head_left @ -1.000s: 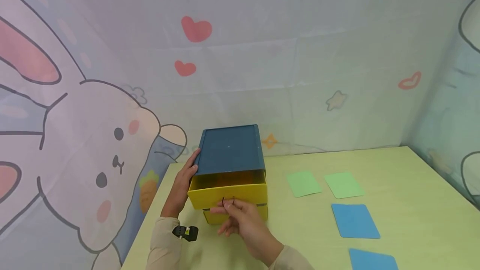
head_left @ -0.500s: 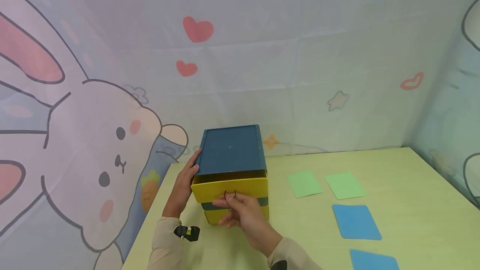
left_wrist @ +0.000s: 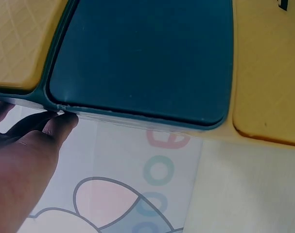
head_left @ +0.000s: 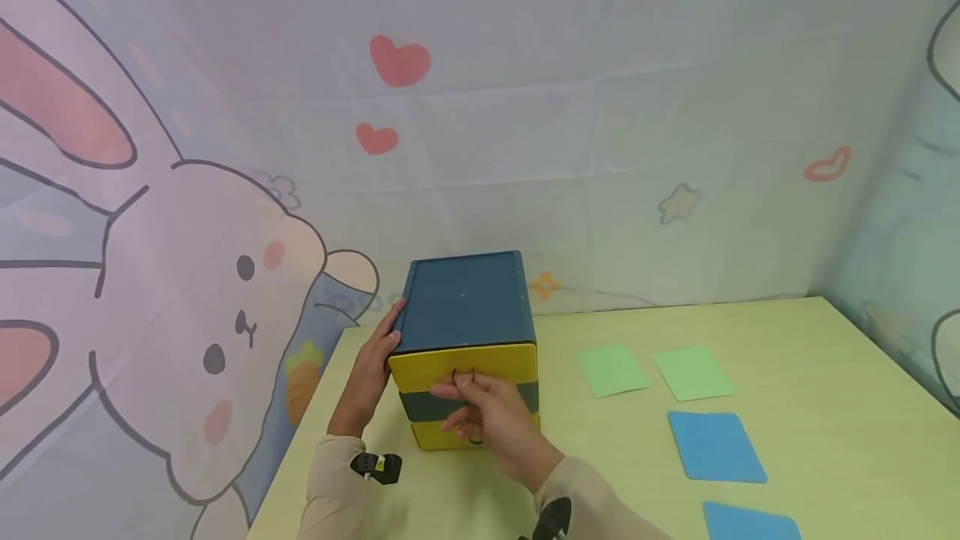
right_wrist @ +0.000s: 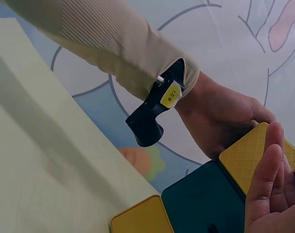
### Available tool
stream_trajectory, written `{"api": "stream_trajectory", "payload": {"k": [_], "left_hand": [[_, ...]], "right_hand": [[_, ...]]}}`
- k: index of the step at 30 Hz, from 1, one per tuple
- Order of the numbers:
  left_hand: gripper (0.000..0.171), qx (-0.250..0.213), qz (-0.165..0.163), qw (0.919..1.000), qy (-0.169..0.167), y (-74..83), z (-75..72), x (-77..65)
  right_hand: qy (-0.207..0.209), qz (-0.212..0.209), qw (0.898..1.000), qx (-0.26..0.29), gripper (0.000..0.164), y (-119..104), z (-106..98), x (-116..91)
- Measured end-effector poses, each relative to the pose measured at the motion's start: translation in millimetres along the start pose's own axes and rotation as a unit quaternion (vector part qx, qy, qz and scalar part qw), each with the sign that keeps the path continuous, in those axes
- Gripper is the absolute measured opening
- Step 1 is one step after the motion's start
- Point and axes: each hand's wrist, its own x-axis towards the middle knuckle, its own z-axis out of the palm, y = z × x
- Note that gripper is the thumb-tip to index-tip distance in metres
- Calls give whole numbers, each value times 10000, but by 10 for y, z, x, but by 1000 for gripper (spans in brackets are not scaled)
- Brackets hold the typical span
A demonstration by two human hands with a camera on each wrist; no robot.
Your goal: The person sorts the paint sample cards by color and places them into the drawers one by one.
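Observation:
A small drawer box with a dark blue top stands on the table. Its front has a yellow top drawer, a dark green middle drawer and a yellow bottom drawer. All three fronts sit flush with the box. My right hand pinches the thin dark loop handle of the top drawer between thumb and forefinger, its other fingers loosely bent. Against the box's left side lies my left hand, fingers reaching along the upper edge. The left wrist view shows its fingertips touching that side.
To the right of the box lie two green paper squares and two blue ones on the pale table. Behind rises a cloth backdrop printed with a rabbit, hearts and stars. Each wrist carries a black camera.
The top drawer, out at first, has slid back into the box, with my right hand moving inward on its handle. My left hand has stayed against the side.

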Motion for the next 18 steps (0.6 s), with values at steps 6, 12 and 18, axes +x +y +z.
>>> {"api": "stream_trajectory", "payload": {"k": [6,12,18], "left_hand": [[56,11,-7,10000,-46,8,-1,5],[55,22,-22,10000,-53,12,-9,9],[56,-7,-16,10000,-89,13,-7,5]], "right_hand": [[23,-61,10000,6,43,-12,-8,31],[37,-76,10000,22,43,-7,-22,59],[92,-85,9999,-23,44,3,-26,82]]}}
